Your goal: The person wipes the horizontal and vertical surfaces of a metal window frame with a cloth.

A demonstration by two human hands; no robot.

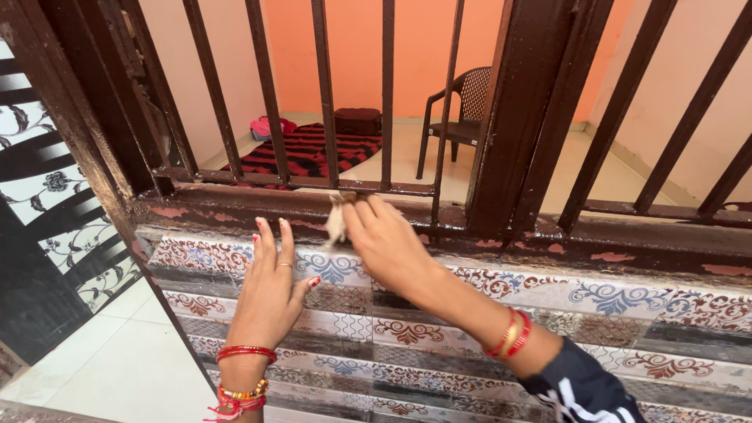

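My right hand is closed on a small pale cloth and presses it against the dark brown window frame sill, just under the bars. My left hand lies flat with fingers together on the patterned tile ledge below the sill, holding nothing. Both wrists carry red and gold bangles. The cloth is partly hidden by my right fingers.
Brown metal window bars run upright above the sill, with a thick post to the right. Through them I see an orange-walled room with a dark plastic chair and a red and black striped mat. A black patterned gate stands at left.
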